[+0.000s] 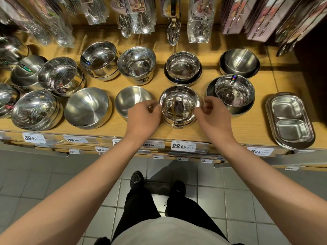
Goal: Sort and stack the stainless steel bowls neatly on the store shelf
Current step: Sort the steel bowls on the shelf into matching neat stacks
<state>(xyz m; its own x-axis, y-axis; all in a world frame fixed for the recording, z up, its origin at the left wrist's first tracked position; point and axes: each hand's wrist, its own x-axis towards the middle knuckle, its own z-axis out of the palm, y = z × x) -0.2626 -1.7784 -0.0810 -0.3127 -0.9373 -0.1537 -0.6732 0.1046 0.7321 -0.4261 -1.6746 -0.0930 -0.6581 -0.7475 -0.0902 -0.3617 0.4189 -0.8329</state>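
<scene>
A small shiny steel bowl sits on top of a short stack at the front middle of the wooden shelf. My left hand pinches its left rim and my right hand pinches its right rim. A matte bowl stands just left of my left hand. To the right, a shiny bowl rests inside a wider dark bowl. More stacks fill the back row: one straight behind, another to its left, and a matte pair at the right.
Larger bowls and stacks crowd the shelf's left half. Two-compartment steel trays lie at the front right. Packaged spoons and tongs hang above the back row. Price tags line the shelf edge.
</scene>
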